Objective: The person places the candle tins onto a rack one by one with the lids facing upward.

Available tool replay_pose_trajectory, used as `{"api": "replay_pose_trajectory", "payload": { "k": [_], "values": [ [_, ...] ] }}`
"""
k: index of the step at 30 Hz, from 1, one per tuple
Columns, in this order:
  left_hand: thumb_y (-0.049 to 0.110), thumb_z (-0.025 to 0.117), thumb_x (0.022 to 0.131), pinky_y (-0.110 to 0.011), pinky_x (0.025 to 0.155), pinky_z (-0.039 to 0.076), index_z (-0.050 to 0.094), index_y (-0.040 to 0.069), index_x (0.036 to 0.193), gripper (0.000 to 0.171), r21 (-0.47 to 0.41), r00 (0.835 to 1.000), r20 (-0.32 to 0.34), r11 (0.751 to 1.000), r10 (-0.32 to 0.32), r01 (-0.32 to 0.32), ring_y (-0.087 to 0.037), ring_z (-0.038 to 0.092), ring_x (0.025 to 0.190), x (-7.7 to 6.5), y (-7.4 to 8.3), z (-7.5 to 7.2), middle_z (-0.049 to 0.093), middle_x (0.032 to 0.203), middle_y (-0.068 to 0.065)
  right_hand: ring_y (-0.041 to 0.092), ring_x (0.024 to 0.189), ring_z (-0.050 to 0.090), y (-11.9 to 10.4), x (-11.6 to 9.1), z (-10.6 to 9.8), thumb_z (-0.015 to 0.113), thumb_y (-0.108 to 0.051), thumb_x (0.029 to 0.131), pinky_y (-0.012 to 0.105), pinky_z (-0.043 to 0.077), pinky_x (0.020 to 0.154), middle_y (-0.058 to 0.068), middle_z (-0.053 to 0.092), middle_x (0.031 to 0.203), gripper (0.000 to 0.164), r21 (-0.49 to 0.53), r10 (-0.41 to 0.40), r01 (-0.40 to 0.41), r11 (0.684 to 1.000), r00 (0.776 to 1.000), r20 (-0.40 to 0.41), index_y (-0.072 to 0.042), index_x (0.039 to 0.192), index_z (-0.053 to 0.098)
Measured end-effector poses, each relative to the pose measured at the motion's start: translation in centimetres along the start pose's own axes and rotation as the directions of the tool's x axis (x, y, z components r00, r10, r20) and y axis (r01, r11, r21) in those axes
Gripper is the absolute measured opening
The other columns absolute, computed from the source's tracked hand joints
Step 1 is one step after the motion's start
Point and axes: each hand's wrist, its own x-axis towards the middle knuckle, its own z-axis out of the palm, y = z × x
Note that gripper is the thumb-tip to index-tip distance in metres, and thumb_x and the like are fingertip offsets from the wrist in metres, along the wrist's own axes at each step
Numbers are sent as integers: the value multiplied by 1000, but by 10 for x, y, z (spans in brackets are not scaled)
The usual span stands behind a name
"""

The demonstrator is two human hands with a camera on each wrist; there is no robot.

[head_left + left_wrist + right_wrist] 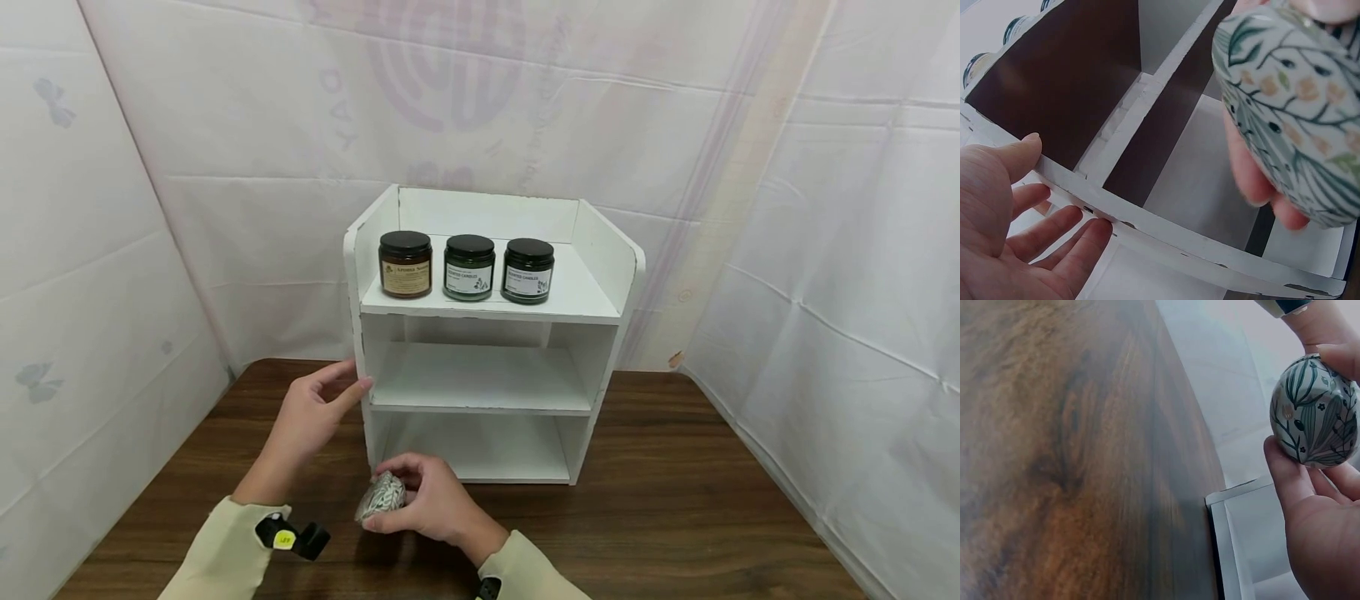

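A small white shelf unit (pixel 487 315) stands on the table. My left hand (pixel 309 414) rests on its left side panel, the thumb at the front edge and relaxed fingers along the outer face in the left wrist view. In front of the unit's lower left corner, my right hand (pixel 438 504) holds a rounded tin (pixel 382 497) between thumb and fingers. Green leaves, dark stems and small orange flowers on white cover this tin (pixel 1291 106). The right wrist view shows the tin (pixel 1313 415) tilted in the fingers (pixel 1294 478); part of it is hidden by the hand.
On the top shelf stand three black-lidded candle jars: an amber one (pixel 406 265) at left, then a green one (pixel 468 268) and a dark green one (pixel 528 272). Raised sides border that shelf. The dark wooden table (pixel 675 483) meets white cloth walls (pixel 262 242).
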Motion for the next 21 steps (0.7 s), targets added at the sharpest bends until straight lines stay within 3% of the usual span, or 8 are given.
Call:
{"api": "replay_pose_trajectory", "payload": {
  "k": [4, 9, 21],
  "values": [
    [47, 65, 100, -23, 83, 52, 59, 11, 145, 58, 0, 1000, 2, 1000, -4, 4, -14, 62, 110, 0, 0, 0, 68, 134, -13, 5, 94, 71, -1, -1, -1, 86, -4, 78, 21, 58, 83, -7, 71, 112, 50, -2, 9, -9, 1000, 1000, 7, 3, 124, 68],
    [46, 65, 100, -24, 83, 52, 59, 12, 145, 57, -4, 1000, 5, 1000, -3, 3, -13, 62, 109, 0, -1, 0, 68, 135, -13, 6, 92, 71, -5, -3, -3, 85, -4, 79, 21, 58, 83, -8, 71, 111, 51, 14, 12, -12, 1000, 1000, 16, 4, 126, 67],
    [46, 66, 100, -24, 82, 53, 60, 12, 144, 56, -7, 1000, -4, 1000, 5, -5, -14, 62, 108, 0, 0, 0, 69, 134, -13, 11, 95, 71, -11, -4, -4, 80, 7, 79, 22, 59, 80, 1, 72, 109, 53, 135, 9, -10, 991, 1000, 9, 9, 129, 62]
  ]
}}
